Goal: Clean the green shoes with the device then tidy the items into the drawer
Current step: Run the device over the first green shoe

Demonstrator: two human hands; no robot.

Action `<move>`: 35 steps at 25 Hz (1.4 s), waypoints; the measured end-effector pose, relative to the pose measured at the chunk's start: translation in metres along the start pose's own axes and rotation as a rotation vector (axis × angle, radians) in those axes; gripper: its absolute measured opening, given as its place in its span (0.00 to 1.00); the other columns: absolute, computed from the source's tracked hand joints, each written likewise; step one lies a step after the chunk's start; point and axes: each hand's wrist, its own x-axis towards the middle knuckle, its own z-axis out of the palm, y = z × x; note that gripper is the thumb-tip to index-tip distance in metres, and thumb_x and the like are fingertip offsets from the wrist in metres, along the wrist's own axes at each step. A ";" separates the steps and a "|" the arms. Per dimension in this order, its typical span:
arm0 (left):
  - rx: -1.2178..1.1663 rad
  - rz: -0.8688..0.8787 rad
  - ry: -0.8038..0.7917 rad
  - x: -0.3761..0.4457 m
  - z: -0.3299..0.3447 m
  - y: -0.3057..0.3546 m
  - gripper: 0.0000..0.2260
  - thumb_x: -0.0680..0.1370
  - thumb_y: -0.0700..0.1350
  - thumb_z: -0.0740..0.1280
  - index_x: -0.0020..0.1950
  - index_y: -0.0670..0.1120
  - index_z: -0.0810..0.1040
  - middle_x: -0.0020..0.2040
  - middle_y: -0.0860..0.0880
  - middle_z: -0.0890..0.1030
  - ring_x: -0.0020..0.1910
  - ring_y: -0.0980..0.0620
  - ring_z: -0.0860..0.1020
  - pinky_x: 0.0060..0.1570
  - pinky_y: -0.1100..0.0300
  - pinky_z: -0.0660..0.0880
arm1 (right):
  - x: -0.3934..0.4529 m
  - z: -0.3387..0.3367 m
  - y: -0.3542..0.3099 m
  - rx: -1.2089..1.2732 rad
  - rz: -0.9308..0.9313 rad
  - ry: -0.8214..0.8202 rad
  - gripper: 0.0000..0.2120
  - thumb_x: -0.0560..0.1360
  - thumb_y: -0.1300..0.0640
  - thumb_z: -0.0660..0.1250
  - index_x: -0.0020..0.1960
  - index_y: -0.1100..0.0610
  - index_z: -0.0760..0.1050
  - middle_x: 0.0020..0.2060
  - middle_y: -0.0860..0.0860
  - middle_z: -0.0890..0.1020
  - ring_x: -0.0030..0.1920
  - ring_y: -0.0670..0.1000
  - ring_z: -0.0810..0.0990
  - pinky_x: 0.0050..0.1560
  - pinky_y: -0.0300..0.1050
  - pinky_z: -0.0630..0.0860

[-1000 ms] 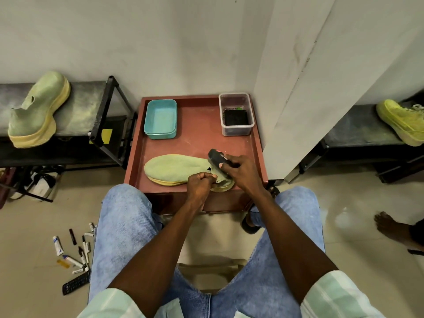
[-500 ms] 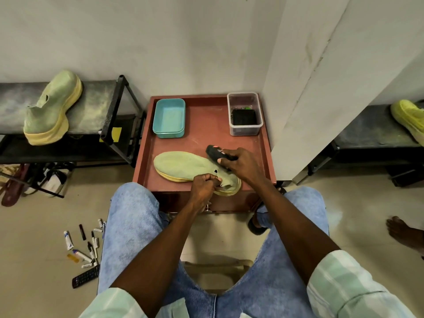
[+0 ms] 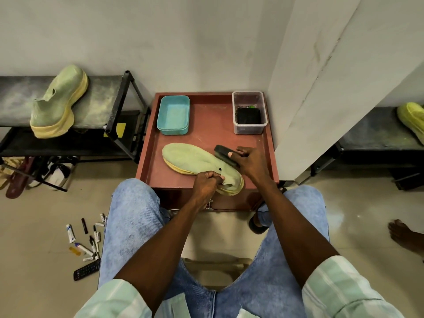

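Head view | pale green fabric shoe with yellow sole lies on its side on red-brown wooden tray-top table | left hand pinches shoe collar, fingers curled | right hand grips black handheld cleaning device against shoe heel | teal plastic tub and clear plastic container stand at table rear.

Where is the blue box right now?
The blue box sits at the back left of the red table top, behind the green shoe.
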 end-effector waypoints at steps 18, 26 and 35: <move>0.097 0.031 -0.101 -0.004 -0.014 0.007 0.08 0.73 0.41 0.71 0.35 0.42 0.80 0.33 0.44 0.82 0.33 0.51 0.80 0.41 0.55 0.75 | -0.043 -0.025 0.012 0.127 0.272 0.094 0.12 0.70 0.48 0.74 0.41 0.58 0.79 0.33 0.51 0.80 0.36 0.52 0.79 0.36 0.45 0.74; 0.250 0.050 0.266 -0.034 -0.011 -0.020 0.05 0.72 0.41 0.68 0.47 0.43 0.76 0.41 0.46 0.80 0.40 0.47 0.78 0.40 0.56 0.75 | -0.038 -0.006 0.022 -0.326 0.140 0.180 0.26 0.72 0.45 0.71 0.63 0.61 0.74 0.54 0.60 0.77 0.53 0.60 0.77 0.52 0.49 0.75; 0.309 0.035 0.180 -0.037 -0.001 -0.029 0.14 0.70 0.39 0.70 0.54 0.44 0.73 0.40 0.51 0.78 0.44 0.47 0.79 0.47 0.52 0.77 | -0.046 0.006 0.035 -0.431 0.155 0.104 0.31 0.77 0.43 0.65 0.71 0.62 0.64 0.61 0.61 0.69 0.58 0.63 0.75 0.56 0.54 0.75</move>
